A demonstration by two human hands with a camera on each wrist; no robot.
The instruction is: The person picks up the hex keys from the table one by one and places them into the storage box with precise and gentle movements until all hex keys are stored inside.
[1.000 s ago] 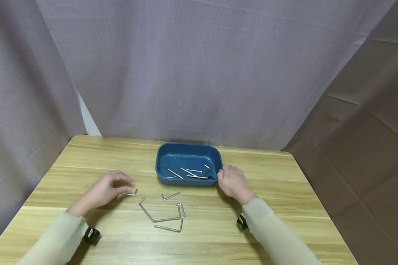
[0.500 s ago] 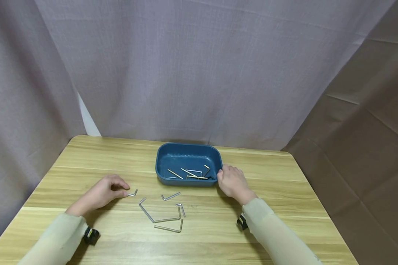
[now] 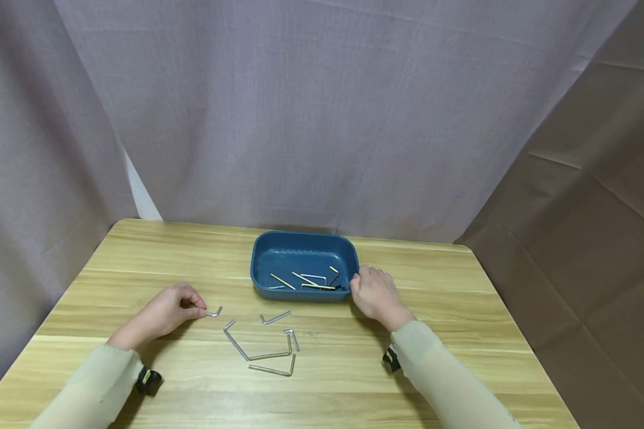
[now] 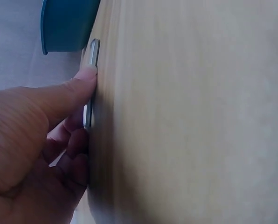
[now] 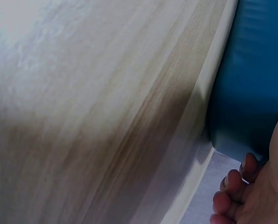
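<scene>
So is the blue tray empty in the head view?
No, several hex keys lie inside the blue tray.

On the table [image 3: 461, 310], the small hex key [image 3: 214, 311] lies at the left hand's [image 3: 163, 313] fingertips [image 4: 85, 77], more keys [image 3: 263, 345] lie to its right, and the tray [image 3: 300, 244] touches the right hand's [image 3: 375, 295] fingers [image 5: 232, 186].

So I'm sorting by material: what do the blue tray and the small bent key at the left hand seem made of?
Blue tray: likely matte plastic, uniform colour, rounded moulded rim. Small bent key: probably bright steel, thin, silvery, glinting. The left hand pinches it against the table.
</scene>
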